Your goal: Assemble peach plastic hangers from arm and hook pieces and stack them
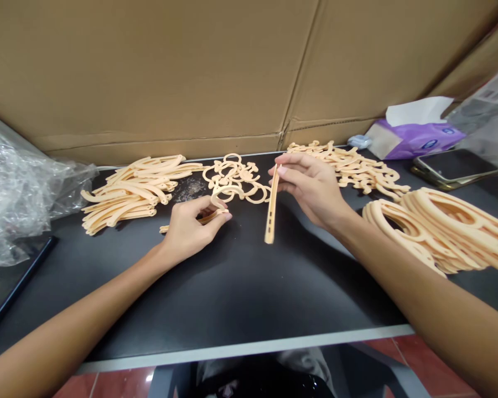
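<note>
The left hand (pixel 197 229) is closing its narrow grip on a curl (pixel 229 188) and a thin strip (pixel 163 229), whose 1 end is jutting out past the hand's left side. The right hand (pixel 309 179) is pinching 1 slotted bar (pixel 270 213) near its top, the lower end pointing toward the person. Both hands are working over the black surface (pixel 232 293). Behind them, rings (pixel 259 193) are lying between 2 piles; frames (pixel 435 226) are resting beside the right forearm.
</note>
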A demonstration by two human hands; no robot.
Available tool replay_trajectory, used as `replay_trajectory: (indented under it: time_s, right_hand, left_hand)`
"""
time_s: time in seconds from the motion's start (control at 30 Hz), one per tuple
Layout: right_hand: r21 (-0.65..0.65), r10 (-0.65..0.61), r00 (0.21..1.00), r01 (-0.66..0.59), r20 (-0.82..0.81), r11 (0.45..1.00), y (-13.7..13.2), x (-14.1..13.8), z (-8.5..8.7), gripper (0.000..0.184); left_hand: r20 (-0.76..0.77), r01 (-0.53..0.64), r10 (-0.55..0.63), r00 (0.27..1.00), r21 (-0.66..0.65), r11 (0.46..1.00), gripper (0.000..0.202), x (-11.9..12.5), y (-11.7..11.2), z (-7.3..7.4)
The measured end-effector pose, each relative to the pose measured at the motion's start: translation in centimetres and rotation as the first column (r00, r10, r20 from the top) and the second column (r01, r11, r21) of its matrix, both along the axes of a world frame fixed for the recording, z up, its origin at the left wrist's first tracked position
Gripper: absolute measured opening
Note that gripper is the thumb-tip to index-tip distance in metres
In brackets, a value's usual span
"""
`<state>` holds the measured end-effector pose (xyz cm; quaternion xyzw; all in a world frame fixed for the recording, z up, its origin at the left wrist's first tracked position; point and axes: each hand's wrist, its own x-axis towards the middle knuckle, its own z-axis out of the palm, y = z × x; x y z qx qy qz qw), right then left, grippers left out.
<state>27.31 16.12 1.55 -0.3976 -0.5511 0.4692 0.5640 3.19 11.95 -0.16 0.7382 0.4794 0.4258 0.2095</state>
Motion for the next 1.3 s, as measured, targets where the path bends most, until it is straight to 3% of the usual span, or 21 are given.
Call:
replay_trajectory:
  time_s: [0.13, 0.27, 0.47, 0.7, 0.83, 1.03, 1.3]
  right_hand:
    - [-0.152, 0.128, 0.982, -0.149, -0.140, 0.977, -1.2, -1.0, 0.4, 0.024]
    - [-0.222, 0.197, 0.973, -0.220, -0.123, 0.950, -1.8, -1.7, 0.4, 0.030]
    - [-0.366, 0.288, 0.956, -0.291, -0.064, 0.884, -1.9, -1.9, -0.3, 0.007]
    - [-0.412, 0.294, 0.955, -0.280, -0.030, 0.867, -2.3, -2.1, 0.1, 0.006]
    - [-0.442, 0.370, 0.928, -0.351, -0.045, 0.825, -2.7, -2.3, 0.4, 0.005]
    - [-0.487, 0.437, 0.886, -0.453, -0.154, 0.747, -3.1, -2.7, 0.6, 0.009]
    - [-0.522, 0.461, 0.858, -0.506, -0.225, 0.687, -2.6, -2.2, 0.3, 0.012]
  left_hand:
    - [-0.047, 0.036, -0.034, 0.998, 0.041, 0.999, 0.011, -0.1, 0.0, 0.0]
    - [-0.071, 0.035, -0.033, 0.997, 0.020, 0.999, 0.012, -0.1, -0.2, 0.2]
    - [-0.102, 0.077, -0.075, 0.992, 0.010, 0.997, 0.012, -0.2, -0.3, 0.4]
    - [-0.130, 0.117, -0.108, 0.986, 0.061, 0.991, 0.010, -0.2, -0.3, 0.3]
    - [-0.167, 0.148, -0.123, 0.978, 0.142, 0.979, 0.014, -0.3, -0.4, 0.3]
    - [-0.190, 0.280, -0.239, 0.952, 0.234, 0.931, 0.011, -0.2, -0.4, 0.4]
    - [-0.191, 0.260, -0.217, 0.957, 0.242, 0.935, 0.005, -0.1, -0.5, 0.3]
